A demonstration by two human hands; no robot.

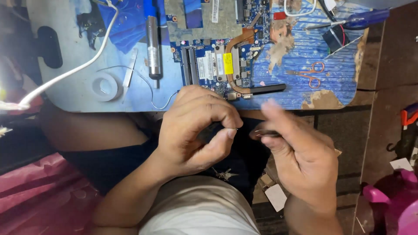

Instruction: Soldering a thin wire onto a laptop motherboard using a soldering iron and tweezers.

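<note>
My left hand (196, 126) is curled in front of my lap, thumb and forefinger pinched on a tiny metallic part (236, 129). My right hand (300, 148) is next to it, blurred, gripping thin dark tweezers (263, 133) whose tip points toward the tiny part. Just beyond both hands a blue laptop circuit board (217, 56) with a copper heat pipe and a yellow sticker lies on the blue work mat (69, 82).
On the mat lie a metal-barrelled tool (153, 48), a roll of clear tape (104, 87), a thin wire (148, 87), a white cable (74, 69), small scissors (311, 75) and a blue-handled screwdriver (357, 19). A pink plastic object (396, 200) stands at the lower right.
</note>
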